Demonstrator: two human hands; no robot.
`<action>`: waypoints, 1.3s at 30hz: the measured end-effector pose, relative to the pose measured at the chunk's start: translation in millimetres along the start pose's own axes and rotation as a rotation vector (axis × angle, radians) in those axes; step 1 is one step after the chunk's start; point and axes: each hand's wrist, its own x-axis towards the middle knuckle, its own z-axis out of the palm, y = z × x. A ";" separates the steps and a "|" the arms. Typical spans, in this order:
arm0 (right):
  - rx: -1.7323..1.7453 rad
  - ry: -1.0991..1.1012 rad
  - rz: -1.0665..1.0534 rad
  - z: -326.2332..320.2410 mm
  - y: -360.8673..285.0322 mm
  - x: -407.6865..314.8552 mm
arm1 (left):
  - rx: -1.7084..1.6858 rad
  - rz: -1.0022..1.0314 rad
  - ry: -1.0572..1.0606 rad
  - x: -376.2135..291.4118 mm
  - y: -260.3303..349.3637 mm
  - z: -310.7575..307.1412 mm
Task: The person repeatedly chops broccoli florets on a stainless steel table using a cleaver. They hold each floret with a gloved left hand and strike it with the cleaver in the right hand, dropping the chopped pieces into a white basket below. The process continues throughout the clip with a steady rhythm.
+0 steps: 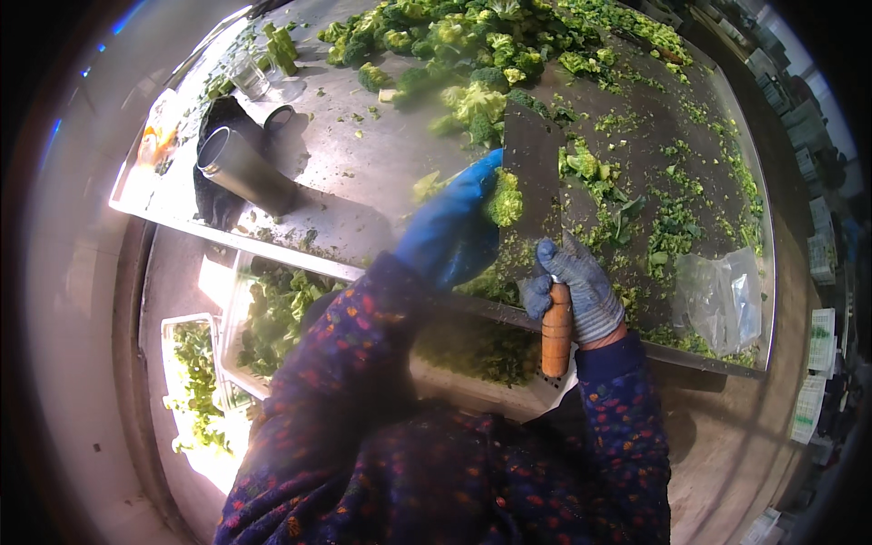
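Observation:
My left hand, in a blue rubber glove, grips a broccoli floret above the metal tabletop. Its fingertips are hidden behind the blade of a broad knife. My right hand, in a grey-blue knit glove, holds that cleaver-like knife by its turned wooden handle. The wide blade points away from me, close along the right side of the floret; whether they touch I cannot tell. Beyond both hands lies a large heap of broccoli florets. Green trimmings are scattered right of the blade.
At the left stand an open metal flask, a dark cloth, a black cap and a clear glass. A plastic bag lies near the right corner. Below the table edge sit crates of greens, one a white crate.

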 end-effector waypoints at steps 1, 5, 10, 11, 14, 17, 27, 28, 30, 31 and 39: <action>0.018 -0.014 0.001 1.0 -0.5 -1.8 | -0.041 -0.013 0.001 -0.6 3.0 3.1; -0.071 0.031 -0.027 5.2 0.7 -0.5 | -0.005 -0.011 0.031 -2.9 10.8 16.7; -0.763 0.177 -0.372 5.6 8.0 4.0 | 0.152 0.154 0.024 -8.6 2.9 13.7; -0.881 0.203 -0.428 5.4 9.9 5.6 | 0.293 0.282 -0.045 -7.5 0.5 8.2; -0.858 0.217 -0.432 5.1 16.6 5.8 | 0.670 0.580 -0.140 1.4 -6.4 -10.0; -1.105 0.194 -0.614 5.8 16.5 7.5 | 0.763 0.478 -0.096 6.3 -10.2 -22.6; -1.826 0.224 -0.894 28.6 14.0 -10.4 | 0.290 0.303 -0.289 15.3 -27.7 -43.7; -1.760 0.199 -0.941 27.6 9.9 -9.4 | 0.693 0.531 -0.279 17.1 -25.2 -50.2; -1.722 0.168 -0.987 24.6 3.2 -10.2 | 1.143 0.785 -0.337 21.0 -15.3 -64.6; -1.751 0.162 -0.986 22.4 0.0 -11.6 | 1.337 0.937 -0.340 22.4 -7.7 -72.1; -1.589 0.371 -0.829 9.8 -4.2 -12.6 | 0.969 0.589 -0.095 24.1 -7.0 -62.3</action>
